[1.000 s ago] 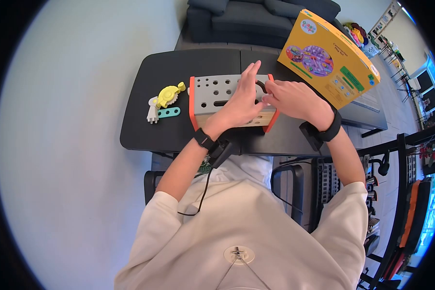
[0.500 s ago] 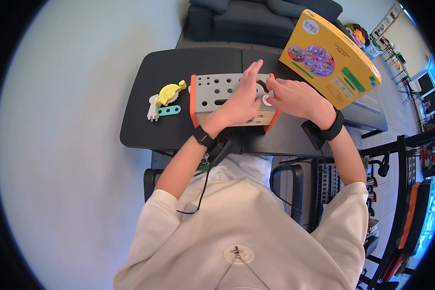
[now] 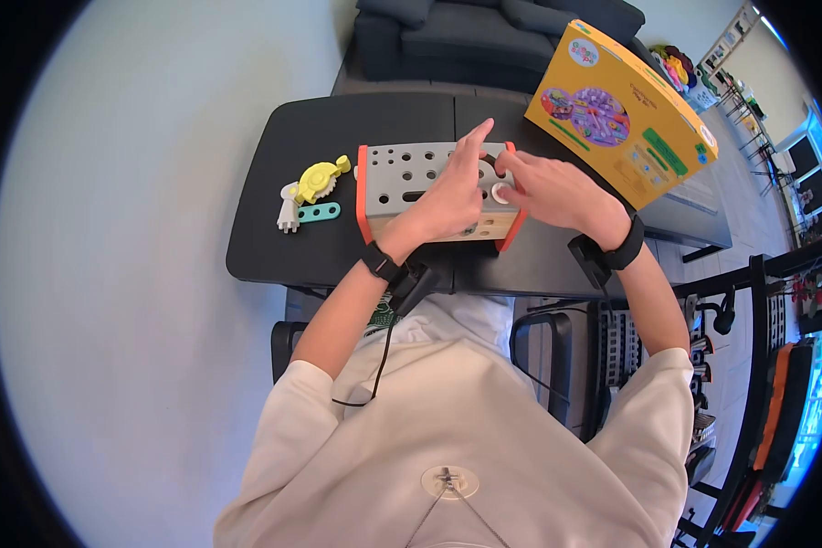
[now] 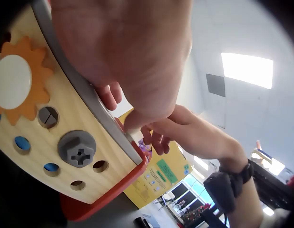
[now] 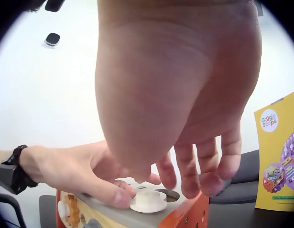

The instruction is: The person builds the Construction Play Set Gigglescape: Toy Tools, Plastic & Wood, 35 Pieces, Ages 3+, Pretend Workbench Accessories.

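Observation:
A toy workbench box has a grey perforated top [image 3: 389,180], wooden sides and orange-red ends. Over the middle of that top lies my left hand [image 3: 449,196], fingers extended; its thumb tip is beside a round white piece [image 5: 148,202] in the right wrist view, and whether they touch is unclear. My right hand [image 3: 562,192] hovers at the box's right end, thumb just above the white piece [image 3: 501,193], fingers loosely bent and gripping nothing visible. In the left wrist view an orange gear [image 4: 41,90] and a grey bolt [image 4: 76,148] sit on the wooden side.
Left of the box on the black table [image 3: 283,256] lie a yellow saw-like toy [image 3: 318,181], a white piece [image 3: 288,208] and a teal strip [image 3: 320,212]. A large yellow carton [image 3: 612,119] stands behind on the right. A dark sofa [image 3: 466,46] is beyond.
The right hand has lifted and shifted slightly, uncovering the white piece that its thumb and fingers hid one second ago. The left hand has barely moved.

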Tool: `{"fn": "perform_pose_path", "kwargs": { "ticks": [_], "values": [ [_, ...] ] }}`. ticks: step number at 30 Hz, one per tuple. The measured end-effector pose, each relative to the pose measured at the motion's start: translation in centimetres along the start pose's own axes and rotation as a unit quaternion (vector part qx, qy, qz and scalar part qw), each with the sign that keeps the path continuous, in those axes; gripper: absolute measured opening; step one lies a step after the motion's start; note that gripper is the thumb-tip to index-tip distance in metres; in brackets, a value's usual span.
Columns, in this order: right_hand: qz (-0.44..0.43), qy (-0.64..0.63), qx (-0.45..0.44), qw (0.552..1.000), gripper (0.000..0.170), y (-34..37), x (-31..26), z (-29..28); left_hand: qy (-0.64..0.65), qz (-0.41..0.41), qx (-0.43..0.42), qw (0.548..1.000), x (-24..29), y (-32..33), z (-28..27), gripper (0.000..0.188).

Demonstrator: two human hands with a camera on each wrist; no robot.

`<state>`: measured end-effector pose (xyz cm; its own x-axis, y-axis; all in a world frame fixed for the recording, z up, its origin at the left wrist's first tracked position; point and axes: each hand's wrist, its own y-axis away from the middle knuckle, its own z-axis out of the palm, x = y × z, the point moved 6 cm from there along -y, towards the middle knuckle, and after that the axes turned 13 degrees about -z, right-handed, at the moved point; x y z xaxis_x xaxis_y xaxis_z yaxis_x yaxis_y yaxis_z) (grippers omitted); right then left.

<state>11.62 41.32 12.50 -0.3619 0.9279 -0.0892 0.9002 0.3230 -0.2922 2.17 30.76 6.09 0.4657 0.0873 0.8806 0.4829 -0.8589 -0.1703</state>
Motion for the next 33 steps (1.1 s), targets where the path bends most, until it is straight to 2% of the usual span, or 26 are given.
{"fn": "perform_pose_path", "kwargs": {
  "ticks": [4,6,10,12,13,15,17,18,28,32,33],
  "values": [
    [-0.022,0.037,-0.017,0.999,0.035,-0.3,0.5,2.0,-0.024,0.004,0.015,1.0,0.5,0.3,0.1,0.095],
    [0.07,0.15,-0.201,0.965,0.033,-0.6,1.3,3.4,-0.033,0.007,0.026,0.999,0.7,0.4,0.6,0.095],
    [0.015,0.173,-0.185,0.967,0.033,-0.6,-0.1,1.6,-0.09,0.033,0.079,0.992,0.6,0.3,1.1,0.093],
    [0.077,0.079,-0.13,0.985,0.03,-0.4,0.5,0.7,-0.109,0.036,0.091,0.989,0.3,0.2,0.9,0.093],
    [0.077,0.078,-0.131,0.985,0.03,-0.3,0.6,0.5,-0.084,0.033,0.069,0.994,0.2,0.1,0.7,0.093],
    [0.039,-0.016,-0.09,0.995,0.027,-0.2,0.1,0.0,-0.059,0.03,0.045,0.997,0.2,0.2,0.3,0.094],
    [0.042,-0.012,-0.111,0.993,0.025,-0.1,0.2,0.8,0.025,-0.017,0.009,1.0,0.2,0.2,0.0,0.096],
    [0.044,-0.007,-0.133,0.99,0.024,0.0,0.3,1.4,0.025,-0.017,0.01,0.999,0.1,0.2,0.1,0.096],
    [-0.004,0.034,-0.11,0.993,0.023,-0.2,0.0,2.4,0.014,-0.015,0.028,0.999,-0.2,0.1,0.5,0.094],
    [0.027,0.057,-0.137,0.989,0.024,-0.1,0.0,2.4,0.012,-0.008,0.034,0.999,0.3,0.1,0.5,0.093],
    [0.046,0.06,-0.143,0.987,0.025,0.1,0.1,2.5,0.046,-0.014,0.046,0.998,0.4,0.3,0.2,0.083]
  ]
}}
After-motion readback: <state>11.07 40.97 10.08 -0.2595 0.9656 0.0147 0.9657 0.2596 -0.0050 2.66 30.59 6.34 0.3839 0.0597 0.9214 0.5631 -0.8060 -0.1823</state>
